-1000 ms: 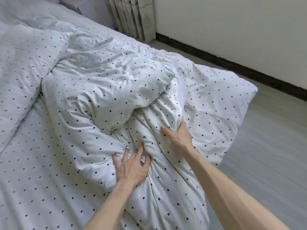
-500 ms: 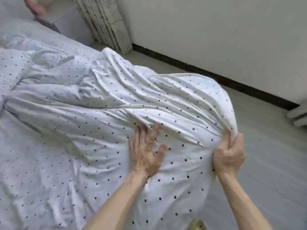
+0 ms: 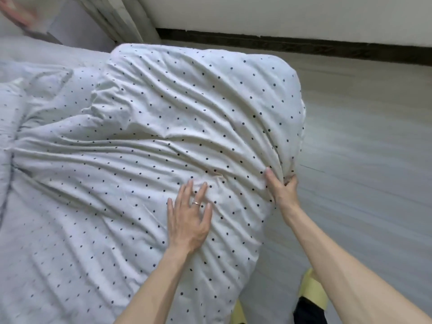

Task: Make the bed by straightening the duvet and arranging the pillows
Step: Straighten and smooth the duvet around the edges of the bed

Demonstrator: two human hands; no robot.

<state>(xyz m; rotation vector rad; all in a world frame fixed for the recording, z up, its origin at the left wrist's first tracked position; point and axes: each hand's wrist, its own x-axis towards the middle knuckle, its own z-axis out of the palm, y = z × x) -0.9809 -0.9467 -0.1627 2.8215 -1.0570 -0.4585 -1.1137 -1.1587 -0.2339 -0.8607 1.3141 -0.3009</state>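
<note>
A white duvet (image 3: pixel 163 127) with small dark dots covers the bed, bunched in long folds and humped up at its right side. My right hand (image 3: pixel 281 191) is shut on the duvet's right edge, pinching a gather of fabric over the bed's side. My left hand (image 3: pixel 189 216), wearing a ring, lies flat on the duvet with fingers spread, a little left of the right hand. No pillow is clearly visible; pale bedding at the far left is blurred.
Grey wooden floor (image 3: pixel 362 160) runs along the bed's right side up to a white wall with a dark skirting board (image 3: pixel 292 44). A curtain (image 3: pixel 121 17) hangs at the back. Yellow slippers (image 3: pixel 313 293) are on the floor by my feet.
The crumpled duvet has been pulled out and spread toward the bed's right side. My right hand went from pressing the heap to gripping the edge; my left hand now lies flat.
</note>
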